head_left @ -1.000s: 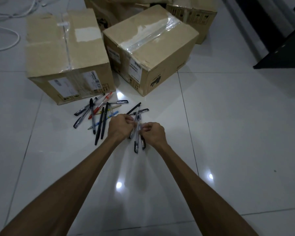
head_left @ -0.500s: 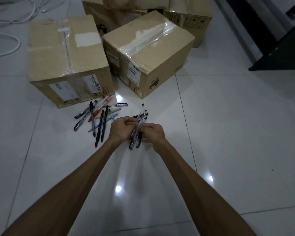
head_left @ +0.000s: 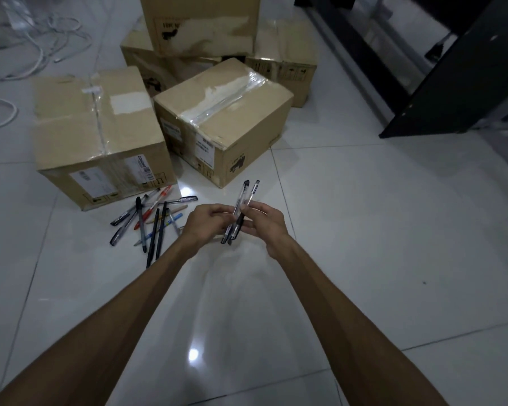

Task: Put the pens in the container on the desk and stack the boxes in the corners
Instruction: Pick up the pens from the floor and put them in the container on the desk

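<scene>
A small bunch of clear and black pens [head_left: 243, 200] is held above the white tiled floor, tips pointing up and away. My left hand [head_left: 207, 222] and my right hand [head_left: 266, 221] both pinch this bunch from either side. Several more pens [head_left: 151, 221], black, red and blue, lie scattered on the floor left of my left hand. Two taped cardboard boxes stand just beyond: a left box [head_left: 97, 133] and a middle box [head_left: 223, 118]. More boxes [head_left: 201, 22] are piled behind them. No container or desk top is in sight.
White cables [head_left: 27, 45] trail over the floor at the far left. A black furniture leg and frame [head_left: 452, 83] stand at the upper right. Glossy tiled floor [head_left: 379, 230] stretches to the right and toward me.
Both hands have lifted the bunch of pens off the floor and tilted it more upright. The view has tipped up, showing more boxes behind.
</scene>
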Demonstrator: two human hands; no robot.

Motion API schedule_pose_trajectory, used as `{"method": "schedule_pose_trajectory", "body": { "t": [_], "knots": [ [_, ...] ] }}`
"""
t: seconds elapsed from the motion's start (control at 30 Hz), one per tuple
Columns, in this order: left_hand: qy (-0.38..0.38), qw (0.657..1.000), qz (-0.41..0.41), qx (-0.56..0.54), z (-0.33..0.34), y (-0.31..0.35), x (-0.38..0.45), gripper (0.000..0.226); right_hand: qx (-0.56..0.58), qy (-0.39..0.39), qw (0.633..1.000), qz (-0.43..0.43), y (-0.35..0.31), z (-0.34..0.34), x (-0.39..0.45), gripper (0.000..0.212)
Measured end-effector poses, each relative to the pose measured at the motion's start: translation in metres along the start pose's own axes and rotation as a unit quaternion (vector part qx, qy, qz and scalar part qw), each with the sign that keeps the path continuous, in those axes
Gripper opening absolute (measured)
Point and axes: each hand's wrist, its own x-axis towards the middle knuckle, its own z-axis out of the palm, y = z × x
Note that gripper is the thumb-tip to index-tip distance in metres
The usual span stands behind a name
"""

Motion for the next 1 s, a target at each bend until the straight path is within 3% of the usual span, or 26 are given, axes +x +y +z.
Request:
{"method": "schedule_pose_trajectory", "body": {
  "t": [0.33,0.73,1.0],
  "knots": [
    [-0.033,0.999,0.034,0.025,0.041,0.119,-0.045,0.015,-0.003,0.000,1.000,-0.007,-0.095,-0.046,-0.066,0.031],
    [-0.117,0.991,0.038,0.062,0.095,0.416,-0.172,0.017,0.029,0.089,0.996,-0.008,-0.365,-0.106,-0.266,0.031],
    [-0.175,0.976,0.068,0.108,0.128,0.595,-0.253,0.020,0.049,0.140,0.988,-0.041,-0.510,-0.140,-0.379,0.034]
  ]
}}
